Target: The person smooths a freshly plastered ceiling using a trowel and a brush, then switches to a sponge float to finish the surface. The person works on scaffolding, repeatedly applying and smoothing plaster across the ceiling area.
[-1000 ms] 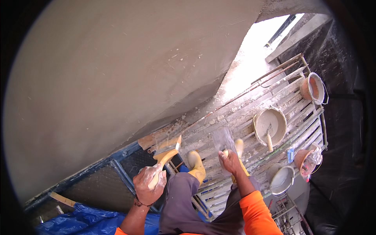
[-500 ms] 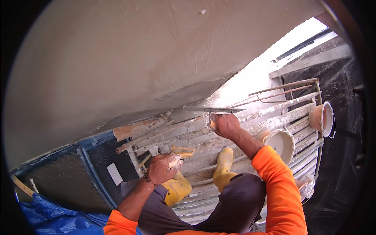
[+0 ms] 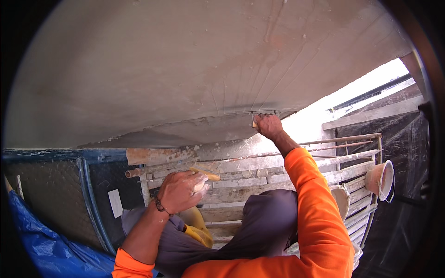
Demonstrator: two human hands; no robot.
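Note:
My right hand point(image 3: 269, 125) grips the handle of a flat trowel point(image 3: 263, 112), its blade against the lower edge of a broad grey plastered surface point(image 3: 185, 69) that carries thin streaks and small specks. Lower and to the left, my left hand point(image 3: 184, 191) is closed round the pale handle of a wide scraper point(image 3: 206, 175), held away from the plaster above my bent legs point(image 3: 259, 222). The scraper's blade is hard to make out. A yellow boot point(image 3: 197, 231) shows beneath the left hand.
A spattered slatted scaffold platform point(image 3: 232, 183) with pipe rails lies below, holding a bucket point(image 3: 380, 180) at the right end and another point(image 3: 339, 201) half behind my right arm. A blue metal frame point(image 3: 90, 199) and blue tarp point(image 3: 37, 231) are at left; dark sheeting point(image 3: 403, 217) hangs at right.
My right hand has risen from above the platform to the plaster, bringing the trowel against it. The view has turned toward that surface. My left hand stays low with the scraper.

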